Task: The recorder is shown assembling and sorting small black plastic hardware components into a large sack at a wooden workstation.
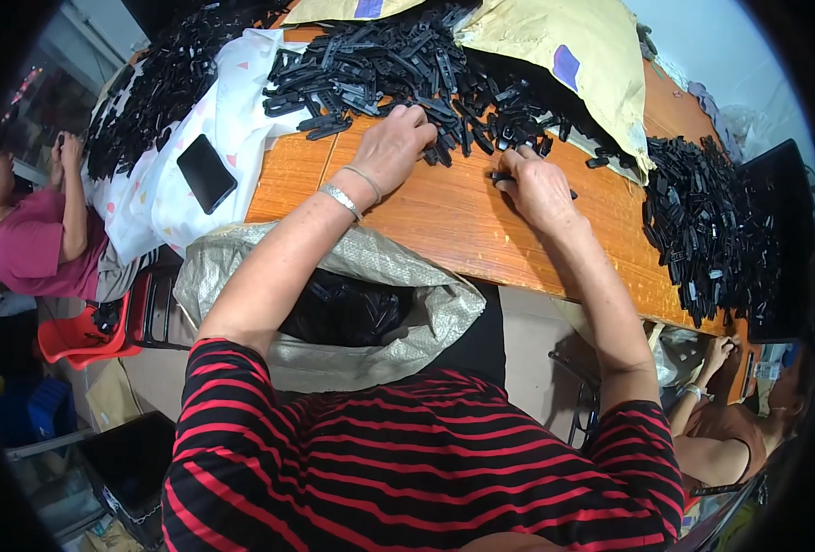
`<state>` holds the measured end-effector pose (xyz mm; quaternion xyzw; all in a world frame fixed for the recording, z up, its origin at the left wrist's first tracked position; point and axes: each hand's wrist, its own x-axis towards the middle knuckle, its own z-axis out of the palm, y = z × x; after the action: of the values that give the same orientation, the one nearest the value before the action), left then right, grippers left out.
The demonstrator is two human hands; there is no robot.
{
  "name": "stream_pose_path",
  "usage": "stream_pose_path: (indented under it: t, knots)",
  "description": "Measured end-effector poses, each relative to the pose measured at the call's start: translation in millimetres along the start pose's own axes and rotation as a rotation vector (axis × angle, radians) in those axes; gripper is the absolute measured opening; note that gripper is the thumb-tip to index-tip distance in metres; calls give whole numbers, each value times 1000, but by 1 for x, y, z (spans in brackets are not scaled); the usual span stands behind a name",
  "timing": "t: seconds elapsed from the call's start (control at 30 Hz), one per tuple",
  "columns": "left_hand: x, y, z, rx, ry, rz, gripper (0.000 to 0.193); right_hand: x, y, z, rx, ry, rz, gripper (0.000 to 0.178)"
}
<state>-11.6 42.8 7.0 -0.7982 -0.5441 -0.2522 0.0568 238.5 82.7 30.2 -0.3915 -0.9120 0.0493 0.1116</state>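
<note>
My left hand (394,149), with bracelets at its wrist, reaches to the near edge of a large pile of black plastic pieces (371,69). Its fingers are bent and closed on a narrow black piece (439,153), partly hidden beneath them. To the right, my right hand (538,189) lies low over the wooden table (444,221). Its thumb and fingers close round a slim black plastic piece (499,176); the palm hides most of it. Loose black pieces (509,133) lie just beyond both hands.
An open woven sack (380,363) with black contents sits at my lap. A phone (207,174) lies on white patterned sheeting (173,198). A yellowish sack (601,55) covers the back right. More pieces (702,221) lie far right. Co-workers (40,230) sit on both sides.
</note>
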Motion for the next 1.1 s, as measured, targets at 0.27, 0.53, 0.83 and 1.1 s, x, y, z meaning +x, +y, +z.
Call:
stream_pose_path:
  t: [0.27, 0.53, 0.83, 1.1]
  knots:
    - [-28, 0, -13, -171, -34, -119, 20, -11, -22, 13, 195, 73, -67, 13]
    - [-33, 6, -23, -157, -19, -211, 21, -16, -12, 7, 52, -37, -4, 21]
    - [-40, 37, -40, -1097, 36, -448, 16, -1, -82, -20, 442, 397, -191, 20]
    - [-48, 50, -54, -1160, 91, -541, 18, 2, -97, -18, 451, 414, -224, 20]
